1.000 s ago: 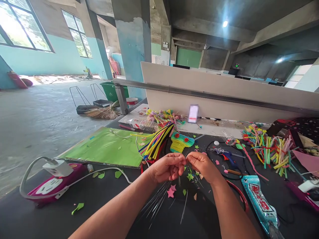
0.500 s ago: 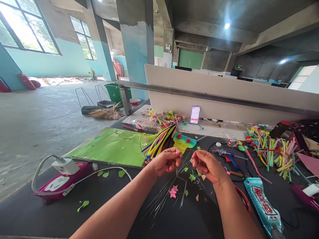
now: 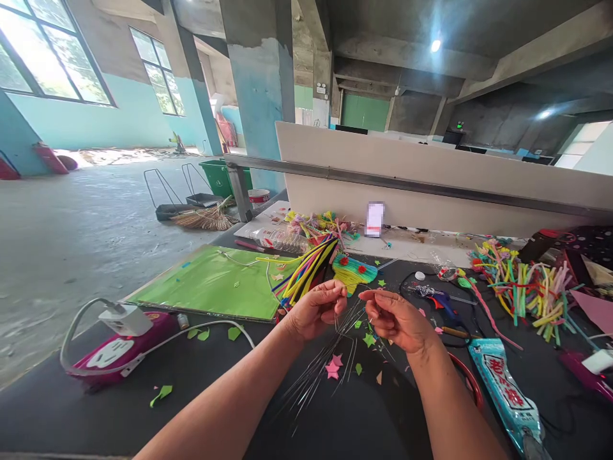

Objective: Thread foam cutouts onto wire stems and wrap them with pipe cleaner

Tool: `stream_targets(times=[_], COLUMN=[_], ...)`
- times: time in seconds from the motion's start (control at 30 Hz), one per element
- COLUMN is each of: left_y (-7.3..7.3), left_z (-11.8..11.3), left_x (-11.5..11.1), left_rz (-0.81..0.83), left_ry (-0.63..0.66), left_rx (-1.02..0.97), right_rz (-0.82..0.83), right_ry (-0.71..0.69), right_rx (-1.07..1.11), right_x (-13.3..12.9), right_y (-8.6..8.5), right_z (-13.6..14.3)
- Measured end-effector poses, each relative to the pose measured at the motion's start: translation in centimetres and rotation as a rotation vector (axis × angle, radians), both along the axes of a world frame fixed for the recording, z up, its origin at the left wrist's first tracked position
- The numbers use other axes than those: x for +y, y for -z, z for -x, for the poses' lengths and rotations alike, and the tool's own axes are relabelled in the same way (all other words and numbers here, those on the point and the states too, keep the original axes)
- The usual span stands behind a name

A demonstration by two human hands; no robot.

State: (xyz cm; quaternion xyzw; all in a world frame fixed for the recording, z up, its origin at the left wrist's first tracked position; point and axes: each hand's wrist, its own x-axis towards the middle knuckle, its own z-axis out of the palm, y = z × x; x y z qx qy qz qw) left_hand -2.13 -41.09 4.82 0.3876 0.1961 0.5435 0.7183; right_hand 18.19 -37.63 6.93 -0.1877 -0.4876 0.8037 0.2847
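Observation:
My left hand point(image 3: 322, 306) is closed in a pinch on a thin metal wire point(image 3: 338, 315), which hangs bent below the fingertips. Just to its right is my right hand point(image 3: 400, 319), thumb and fingers pressed together with the index fingertip pointing left; whatever lies between them is too fine to make out. Under both hands a loose bundle of thin metal wires point(image 3: 306, 383) lies on the black tabletop. Pink paper stars point(image 3: 332, 368) rest against the bundle, and a green paper star point(image 3: 368, 340) lies near my right hand.
Pipe cleaners point(image 3: 306, 275) and a blue-yellow woven piece point(image 3: 354, 271) lie beyond my hands. At left are a green sheet point(image 3: 205, 284) and a purple power strip point(image 3: 119, 351). A blue glue gun point(image 3: 445, 308), red-handled tool point(image 3: 467, 377) and blue packet point(image 3: 507, 390) lie right.
My hands have moved slightly apart at the fingertips. My right index finger has straightened towards the left, and the bent wire below my left hand has shifted.

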Motion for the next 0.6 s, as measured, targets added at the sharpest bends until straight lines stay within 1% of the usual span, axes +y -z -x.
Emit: stream_targets(times=[0.2, 0.4, 0.6], left_y=[-0.1, -0.2, -0.3], left_z=[0.0, 0.1, 0.1], left_x=[-0.1, -0.2, -0.2], left_rz=[-0.02, -0.029, -0.036], left_ry=[0.018, 0.036, 0.025], left_rx=[-0.027, -0.038, -0.042], right_rz=[0.0, 0.002, 0.03], right_ry=[-0.025, -0.057, -0.051], right_rx=[0.044, 0.029, 0.07], right_x=[0.1, 0.4, 0.5], right_y=[0.4, 1.1, 1.6], right_z=[0.1, 0.1, 0.4])
